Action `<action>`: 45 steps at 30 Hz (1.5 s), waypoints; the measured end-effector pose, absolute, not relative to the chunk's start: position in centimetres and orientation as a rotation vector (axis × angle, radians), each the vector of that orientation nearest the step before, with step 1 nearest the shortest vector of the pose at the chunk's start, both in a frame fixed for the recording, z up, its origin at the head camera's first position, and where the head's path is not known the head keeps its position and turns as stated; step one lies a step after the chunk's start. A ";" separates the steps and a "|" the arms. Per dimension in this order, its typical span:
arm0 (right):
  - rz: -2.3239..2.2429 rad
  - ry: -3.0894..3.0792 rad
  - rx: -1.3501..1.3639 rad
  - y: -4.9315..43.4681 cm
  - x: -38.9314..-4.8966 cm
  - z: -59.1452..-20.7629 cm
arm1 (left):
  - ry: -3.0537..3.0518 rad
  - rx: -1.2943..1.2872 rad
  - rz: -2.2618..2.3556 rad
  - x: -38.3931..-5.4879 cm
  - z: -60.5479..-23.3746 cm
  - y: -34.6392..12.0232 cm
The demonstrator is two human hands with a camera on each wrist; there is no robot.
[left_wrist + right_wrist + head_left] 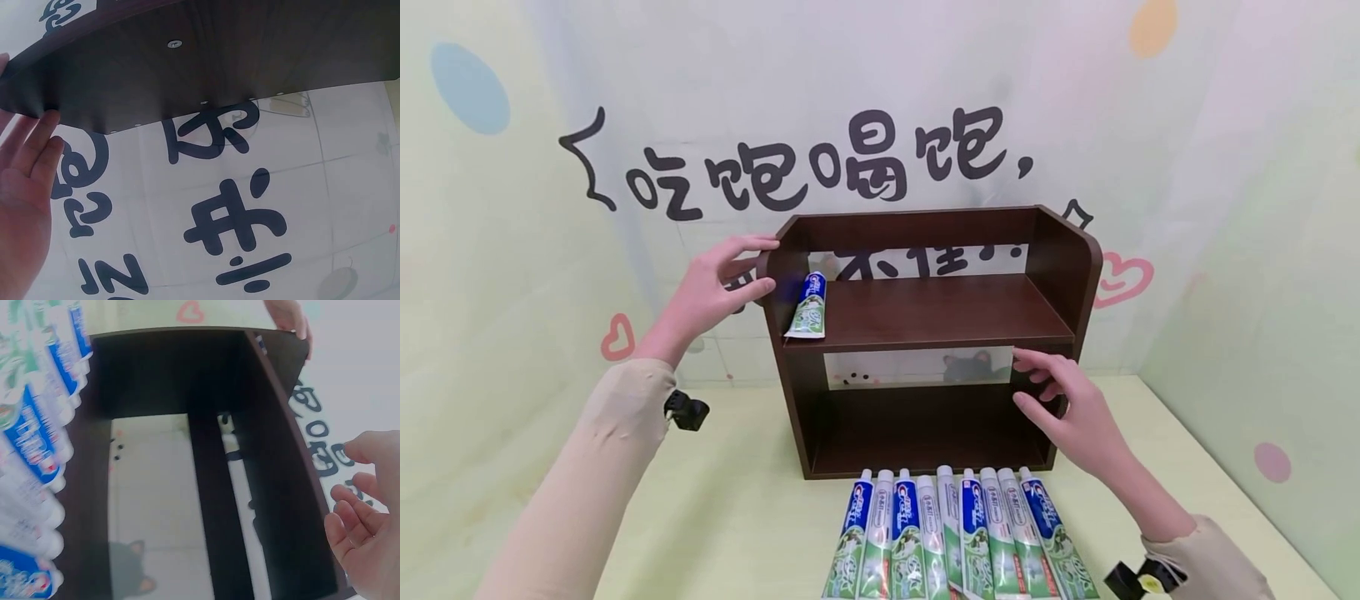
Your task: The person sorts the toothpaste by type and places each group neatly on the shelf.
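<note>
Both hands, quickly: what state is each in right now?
Left hand: open, fingers touching the shelf at its side.
Right hand: open, loosely bent fingers, holding nothing.

One shelf (940,308), two hands (703,279), toothpaste tubes (975,521) — apparently ten

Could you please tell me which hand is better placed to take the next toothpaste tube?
Probably the right hand: it looks empty and is nearer the row of tubes, while the left hand touches the shelf.

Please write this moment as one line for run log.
left hand: touches left side of shelf; right hand: holds nothing, near right side; upper board: one toothpaste tube; in front: row of tubes
</note>
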State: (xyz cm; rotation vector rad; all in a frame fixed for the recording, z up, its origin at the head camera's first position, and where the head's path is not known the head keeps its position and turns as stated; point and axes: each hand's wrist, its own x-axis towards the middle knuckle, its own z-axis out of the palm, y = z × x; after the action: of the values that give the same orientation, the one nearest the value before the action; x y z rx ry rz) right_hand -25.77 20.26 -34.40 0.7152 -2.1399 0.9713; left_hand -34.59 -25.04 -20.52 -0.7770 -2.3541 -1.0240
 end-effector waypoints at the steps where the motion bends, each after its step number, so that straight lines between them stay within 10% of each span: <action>1: 0.969 -2.146 0.709 20.5 -25.6 -34.7 | -2.353 -0.776 -1.023 -34.6 -20.5 -25.1; 45: 1.001 -2.628 0.507 26.7 -23.0 -44.7 | -2.370 -0.780 -1.032 -34.4 -20.5 -25.2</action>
State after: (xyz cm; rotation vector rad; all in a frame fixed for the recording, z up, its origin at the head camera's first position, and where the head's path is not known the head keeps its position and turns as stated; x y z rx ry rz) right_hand -22.97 26.70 -44.69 0.5068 -2.6276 1.0008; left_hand -34.41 -25.25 -20.46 -0.7797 -2.3698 -1.0322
